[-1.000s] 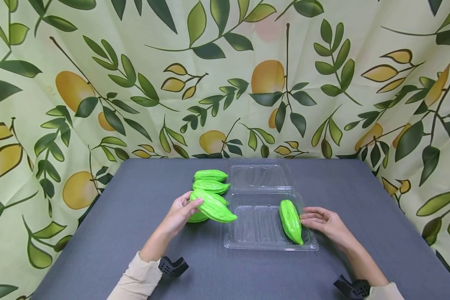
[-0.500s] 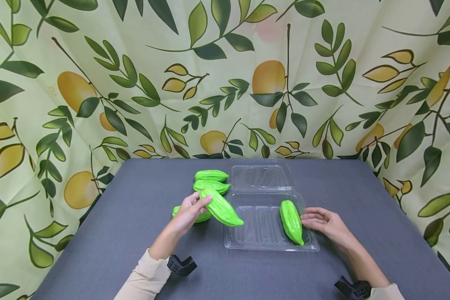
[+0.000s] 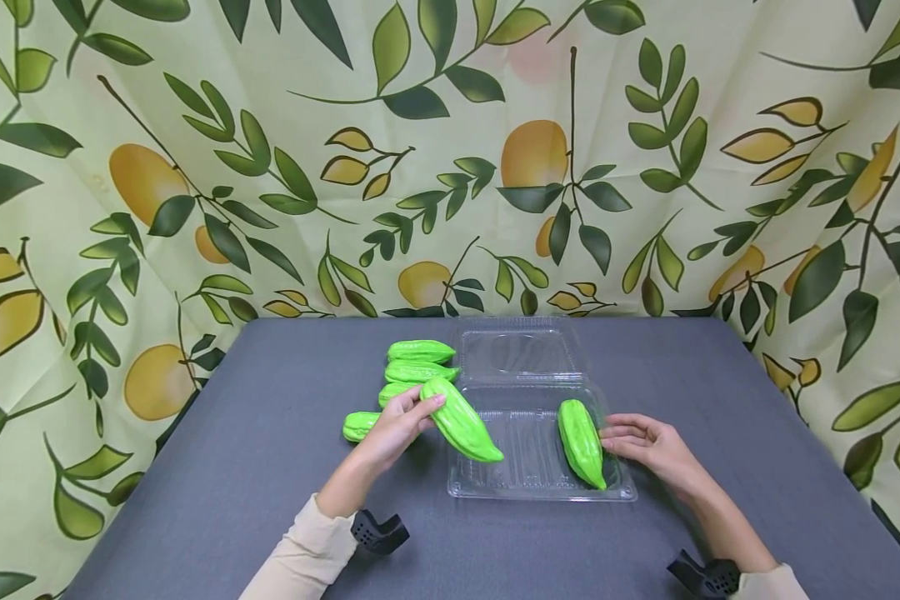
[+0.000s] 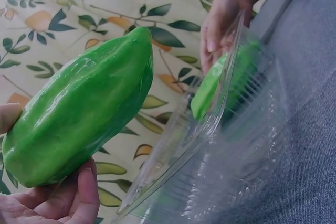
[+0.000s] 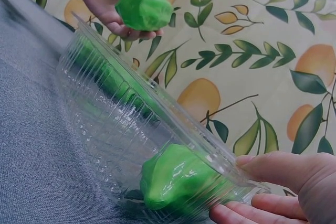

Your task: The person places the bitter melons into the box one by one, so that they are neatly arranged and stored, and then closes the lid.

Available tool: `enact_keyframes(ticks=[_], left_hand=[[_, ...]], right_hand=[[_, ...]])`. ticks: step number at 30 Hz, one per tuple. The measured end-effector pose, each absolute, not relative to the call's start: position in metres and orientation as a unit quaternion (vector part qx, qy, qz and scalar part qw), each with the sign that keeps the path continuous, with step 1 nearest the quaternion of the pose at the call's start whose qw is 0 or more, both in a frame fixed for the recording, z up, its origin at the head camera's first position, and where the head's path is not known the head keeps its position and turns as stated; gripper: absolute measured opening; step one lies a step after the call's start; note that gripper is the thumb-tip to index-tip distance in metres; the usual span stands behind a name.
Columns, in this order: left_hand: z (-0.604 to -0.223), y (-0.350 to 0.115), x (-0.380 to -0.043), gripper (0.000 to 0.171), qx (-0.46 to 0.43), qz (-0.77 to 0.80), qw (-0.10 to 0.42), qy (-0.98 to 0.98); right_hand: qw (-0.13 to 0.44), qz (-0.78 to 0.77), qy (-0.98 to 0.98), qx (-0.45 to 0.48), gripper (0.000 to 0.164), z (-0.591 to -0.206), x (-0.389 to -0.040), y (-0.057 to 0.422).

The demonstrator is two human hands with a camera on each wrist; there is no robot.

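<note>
My left hand point(image 3: 392, 432) holds a bright green, ridged bitter melon point(image 3: 461, 421) by its blunt end, thumb on one side and fingers on the other. Its pointed end hangs over the left part of a clear plastic clamshell container point(image 3: 525, 492). A second bitter melon point(image 3: 581, 442) lies lengthwise inside at the right. My right hand point(image 3: 648, 446) holds the container's right rim; the right wrist view shows the thumb point(image 5: 273, 169) at the rim and the fingers point(image 5: 257, 213) below it.
Several more bitter melons point(image 3: 422, 372) lie in a column left of the container, the nearer ones partly hidden by my left hand. The container's lid point(image 3: 521, 350) lies folded back behind its base. Leaf-patterned cloth point(image 3: 450, 208) hangs behind the grey table point(image 3: 285, 400).
My left hand has carried its bitter melon rightward and slightly nearer, from beside the column to over the container's left side, its tip turning more downward in view. The right hand stays put.
</note>
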State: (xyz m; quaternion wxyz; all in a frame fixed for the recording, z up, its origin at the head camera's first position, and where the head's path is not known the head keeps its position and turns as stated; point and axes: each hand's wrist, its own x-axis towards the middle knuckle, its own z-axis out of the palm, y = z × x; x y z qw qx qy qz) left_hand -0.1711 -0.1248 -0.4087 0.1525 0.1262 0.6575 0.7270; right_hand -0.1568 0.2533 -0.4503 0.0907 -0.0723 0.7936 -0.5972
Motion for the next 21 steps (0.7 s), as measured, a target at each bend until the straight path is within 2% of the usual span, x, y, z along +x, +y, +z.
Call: enact_keyframes(ticks=[21], left_hand=[[-0.406,-0.099,-0.175,0.046,0.096,0.681,0.18,0.703]], right_hand=[[0.088,-0.598,0.792,-0.08,0.052,-0.451,-0.156,0.254]])
